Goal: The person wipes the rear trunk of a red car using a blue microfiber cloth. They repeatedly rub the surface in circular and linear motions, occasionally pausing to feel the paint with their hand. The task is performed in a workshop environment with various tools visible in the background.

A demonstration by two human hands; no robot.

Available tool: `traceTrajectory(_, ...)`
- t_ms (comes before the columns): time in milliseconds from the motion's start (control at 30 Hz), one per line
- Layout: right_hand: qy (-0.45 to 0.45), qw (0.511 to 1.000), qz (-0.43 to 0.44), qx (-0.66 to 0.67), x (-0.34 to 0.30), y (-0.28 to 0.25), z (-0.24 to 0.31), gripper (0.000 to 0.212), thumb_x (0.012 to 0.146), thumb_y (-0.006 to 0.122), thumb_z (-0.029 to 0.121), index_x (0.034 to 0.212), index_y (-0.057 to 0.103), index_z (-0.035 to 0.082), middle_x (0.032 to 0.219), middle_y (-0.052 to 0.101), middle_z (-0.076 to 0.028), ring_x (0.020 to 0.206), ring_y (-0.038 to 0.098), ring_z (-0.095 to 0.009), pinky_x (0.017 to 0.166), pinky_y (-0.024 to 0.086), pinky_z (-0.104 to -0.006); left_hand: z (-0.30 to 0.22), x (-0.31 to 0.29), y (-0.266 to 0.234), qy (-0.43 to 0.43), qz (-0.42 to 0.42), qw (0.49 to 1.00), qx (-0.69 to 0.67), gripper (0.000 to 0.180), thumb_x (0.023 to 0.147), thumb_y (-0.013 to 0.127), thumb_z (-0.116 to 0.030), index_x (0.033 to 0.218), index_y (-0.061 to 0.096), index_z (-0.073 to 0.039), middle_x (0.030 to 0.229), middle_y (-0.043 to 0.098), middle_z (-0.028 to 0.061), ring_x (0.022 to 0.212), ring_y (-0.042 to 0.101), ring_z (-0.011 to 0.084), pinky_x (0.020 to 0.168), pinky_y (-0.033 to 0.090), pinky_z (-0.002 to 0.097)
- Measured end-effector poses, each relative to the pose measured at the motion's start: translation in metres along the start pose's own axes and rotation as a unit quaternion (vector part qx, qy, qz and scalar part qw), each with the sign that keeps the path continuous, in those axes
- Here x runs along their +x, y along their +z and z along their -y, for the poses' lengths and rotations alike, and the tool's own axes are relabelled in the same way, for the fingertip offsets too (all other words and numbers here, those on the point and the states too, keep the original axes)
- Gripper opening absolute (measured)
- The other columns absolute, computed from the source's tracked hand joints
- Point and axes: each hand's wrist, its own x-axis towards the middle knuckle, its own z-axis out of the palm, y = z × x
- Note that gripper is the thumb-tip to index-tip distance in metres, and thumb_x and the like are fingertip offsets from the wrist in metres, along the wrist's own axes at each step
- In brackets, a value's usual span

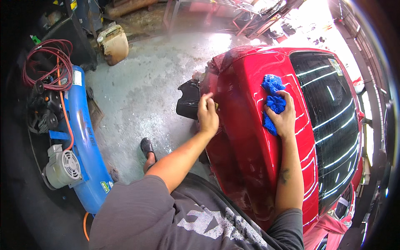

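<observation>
**Soft cloth in hand on a glossy panel**

The cloth (273, 83), blue and deep-textured, is lying right of centre in the frame, bunched on the bright red rear panel of the car (237, 150). The right hand (285, 116) is pinching its middle between thumb and fingers, while loose folds are spilling out above and below the grip. The left hand (208, 116) is hovering over or resting at the car's rear edge, near the centre of the frame, with its fingers partly curled; whether it is touching or holding anything cannot be told. A black part (188, 100) is jutting out just left of it.

Judging by its pile and folds, the cloth is probably offering little weight and no stiffness: soft, limp, not fragile. The gathered middle is providing the surest hold, since a loose end would likely be trailing. The panel beneath is looking hard, smooth and slippery, so flat fingers over the folds would be keeping skin and nails off the paint. At the left of the frame a blue tank (83, 125) is lying; at upper left, a jug (116, 43) is standing on the floor (133, 96).
</observation>
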Motion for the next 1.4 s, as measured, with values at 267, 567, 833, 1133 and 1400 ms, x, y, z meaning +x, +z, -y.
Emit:
traceTrajectory(267,0.036,0.999,0.02,-0.011,0.01,0.008,0.013,0.056,0.074,0.09,0.04,0.112,0.066,0.008,0.113,0.071,-0.015,0.111,0.067,-0.038,0.096,0.05,-0.0521,-0.017,0.072,-0.017,-0.037,0.041,0.995,-0.078,0.051,0.108,0.065,-0.016,0.155,0.049,-0.005,0.149,0.061,0.0112,0.133,0.061,0.0261,0.113,0.048,0.0388)
traceTrajectory(567,0.07,0.997,0.0,0.019,0.006,0.017,0.01,0.052,0.073,0.09,0.027,0.112,0.066,0.004,0.11,0.07,-0.015,0.109,0.068,-0.034,0.099,0.05,-0.0446,0.017,0.078,-0.019,0.325,0.288,0.877,0.206,0.051,0.102,0.063,-0.01,0.153,0.058,-0.007,0.164,0.049,0.0191,0.154,0.043,0.0377,0.129,0.026,0.0578)
traceTrajectory(833,0.11,0.994,0.001,0.01,0.004,0.019,0.015,0.054,0.074,0.089,0.027,0.114,0.064,0.002,0.109,0.068,-0.012,0.106,0.066,-0.027,0.101,0.05,-0.0398,0.034,0.095,-0.039,0.35,0.372,0.827,0.237,0.056,0.102,0.064,-0.025,0.157,0.057,-0.022,0.173,0.034,0.0212,0.162,0.027,0.0412,0.126,0.025,0.0589)
traceTrajectory(1133,0.131,0.991,0.005,-0.007,0.006,0.019,0.021,0.055,0.075,0.089,0.028,0.116,0.064,0.002,0.111,0.066,-0.01,0.108,0.064,-0.024,0.101,0.049,-0.0373,0.04,0.113,-0.046,0.384,0.407,0.797,0.228,0.058,0.098,0.069,-0.026,0.155,0.059,-0.022,0.171,0.037,0.0207,0.159,0.031,0.0407,0.123,0.03,0.0579)
traceTrajectory(1400,0.126,0.992,0.0,0.0,0.006,0.021,0.021,0.057,0.077,0.088,0.029,0.12,0.064,0.001,0.115,0.067,-0.011,0.112,0.065,-0.024,0.103,0.049,-0.038,0.042,0.114,-0.049,0.403,0.405,0.787,0.235,0.063,0.096,0.072,-0.025,0.156,0.057,-0.02,0.171,0.039,0.0183,0.16,0.031,0.0397,0.123,0.03,0.0575)
